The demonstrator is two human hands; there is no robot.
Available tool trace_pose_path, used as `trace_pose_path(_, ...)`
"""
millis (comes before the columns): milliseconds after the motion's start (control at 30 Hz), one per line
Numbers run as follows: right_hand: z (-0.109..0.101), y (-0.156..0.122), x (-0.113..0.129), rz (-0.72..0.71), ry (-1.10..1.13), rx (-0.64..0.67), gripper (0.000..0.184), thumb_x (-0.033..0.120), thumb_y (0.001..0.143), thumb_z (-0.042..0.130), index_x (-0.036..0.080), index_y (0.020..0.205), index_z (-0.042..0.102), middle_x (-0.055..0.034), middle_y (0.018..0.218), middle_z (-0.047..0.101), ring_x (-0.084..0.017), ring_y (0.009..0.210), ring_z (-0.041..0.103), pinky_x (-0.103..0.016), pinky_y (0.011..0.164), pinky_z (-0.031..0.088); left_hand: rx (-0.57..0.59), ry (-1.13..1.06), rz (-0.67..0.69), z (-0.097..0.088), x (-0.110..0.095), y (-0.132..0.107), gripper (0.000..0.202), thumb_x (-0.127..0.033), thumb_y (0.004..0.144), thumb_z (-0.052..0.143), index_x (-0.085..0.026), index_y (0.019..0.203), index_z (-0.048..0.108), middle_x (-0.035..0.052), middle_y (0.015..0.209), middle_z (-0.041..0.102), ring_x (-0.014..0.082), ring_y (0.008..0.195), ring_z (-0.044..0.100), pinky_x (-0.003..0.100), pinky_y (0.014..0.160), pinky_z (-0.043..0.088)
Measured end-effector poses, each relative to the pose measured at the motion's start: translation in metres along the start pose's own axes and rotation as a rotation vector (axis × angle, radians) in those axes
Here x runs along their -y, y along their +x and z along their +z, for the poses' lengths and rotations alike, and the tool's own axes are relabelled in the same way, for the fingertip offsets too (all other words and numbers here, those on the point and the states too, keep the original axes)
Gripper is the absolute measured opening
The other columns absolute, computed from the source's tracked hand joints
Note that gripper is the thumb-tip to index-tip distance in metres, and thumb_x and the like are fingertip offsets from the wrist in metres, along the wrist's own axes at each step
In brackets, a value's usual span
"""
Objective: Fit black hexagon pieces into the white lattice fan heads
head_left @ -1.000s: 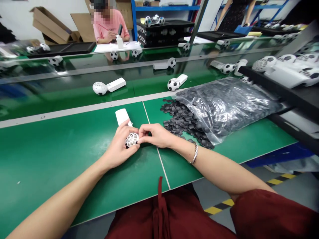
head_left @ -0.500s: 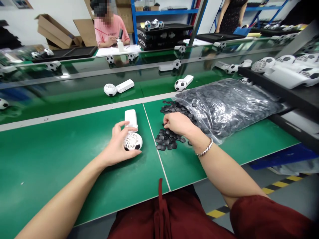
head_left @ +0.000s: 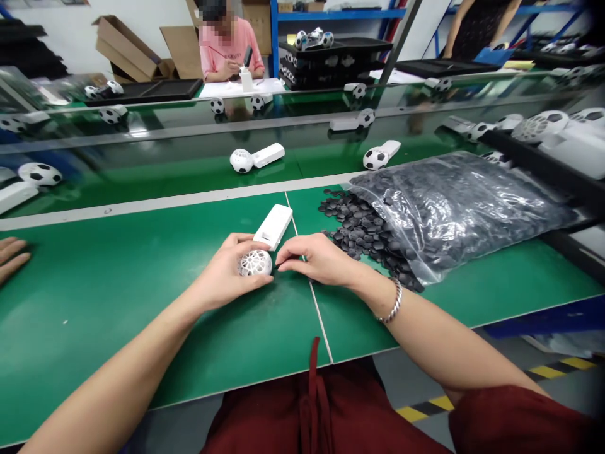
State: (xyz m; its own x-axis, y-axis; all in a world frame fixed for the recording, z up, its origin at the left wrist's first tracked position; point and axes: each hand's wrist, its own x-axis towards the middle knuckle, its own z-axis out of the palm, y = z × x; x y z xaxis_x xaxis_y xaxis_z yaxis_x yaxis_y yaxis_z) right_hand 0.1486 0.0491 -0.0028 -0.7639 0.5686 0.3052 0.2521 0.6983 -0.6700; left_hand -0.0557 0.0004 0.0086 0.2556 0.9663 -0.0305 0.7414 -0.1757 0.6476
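Note:
My left hand [head_left: 227, 271] is closed around the round, soccer-ball-like head of a white handheld fan [head_left: 256, 262], thumb and fingers on opposite sides. The open white grille of the head faces up, and its white handle [head_left: 274, 226] lies angled away on the green table. Just right of the head, my right hand [head_left: 312, 258] pinches a small black pentagon piece [head_left: 278, 267], mostly hidden by the fingertips. Behind that hand, loose black pentagon pieces [head_left: 362, 224] spill in a heap from a clear plastic bag [head_left: 466, 205].
Beyond the table edge, several soccer-ball fans [head_left: 377, 157] lie on a green conveyor [head_left: 189, 180]. Black trays with white parts [head_left: 541, 129] stand at the right. Another person's hand [head_left: 12, 257] rests at the left edge. A person in pink [head_left: 231, 47] sits across the line.
My right hand has moved left from the black heap to the fan head, with a small piece pinched. The fan has turned in my left hand. Another person's hand has appeared at left.

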Motion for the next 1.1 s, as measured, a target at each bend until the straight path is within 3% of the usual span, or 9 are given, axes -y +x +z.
trace_pose_path(200, 0.011, 0.003, -0.008, -0.097, 0.079, -0.028, 0.007, 0.015, 0.078, 0.061, 0.017, 0.081, 0.067, -0.0026, 0.085, 0.067, -0.012, 0.082, 0.06, -0.024, 0.078, 0.046, -0.003, -0.043, 0.0, 0.003, -0.001, 0.0, 0.047, -0.031, 0.063, 0.065, -0.02, 0.106, 0.049, 0.0057, 0.11, 0.053, 0.0246, 0.101, 0.053, 0.039, 0.087, 0.043)
trace_pose_path(367, 0.018, 0.005, -0.009, -0.044, 0.111, -0.033, 0.003, 0.015, 0.075, 0.064, 0.017, 0.077, 0.066, -0.0017, 0.079, 0.067, -0.012, 0.077, 0.061, -0.024, 0.075, 0.047, -0.011, -0.052, 0.018, 0.008, -0.004, -0.001, 0.045, -0.028, 0.063, 0.064, -0.021, 0.104, 0.048, 0.0052, 0.112, 0.053, 0.0233, 0.098, 0.054, 0.037, 0.083, 0.044)
trace_pose_path(633, 0.02, 0.005, -0.008, -0.02, 0.12, -0.081, 0.001, 0.017, 0.076, 0.064, 0.017, 0.077, 0.064, -0.0012, 0.08, 0.067, -0.012, 0.078, 0.06, -0.024, 0.074, 0.046, -0.113, -0.079, 0.064, 0.019, -0.001, -0.001, 0.035, -0.027, 0.067, 0.061, -0.021, 0.1, 0.049, 0.0055, 0.114, 0.052, 0.023, 0.105, 0.051, 0.039, 0.089, 0.041)
trace_pose_path(1100, 0.023, 0.006, -0.013, -0.038, 0.132, -0.142, 0.007, 0.024, 0.075, 0.065, 0.017, 0.074, 0.065, -0.0011, 0.077, 0.066, -0.013, 0.077, 0.059, -0.024, 0.071, 0.044, -0.11, -0.131, 0.098, 0.021, -0.001, -0.001, 0.032, -0.022, 0.067, 0.057, -0.02, 0.099, 0.049, 0.0061, 0.112, 0.052, 0.0229, 0.11, 0.048, 0.039, 0.094, 0.038)
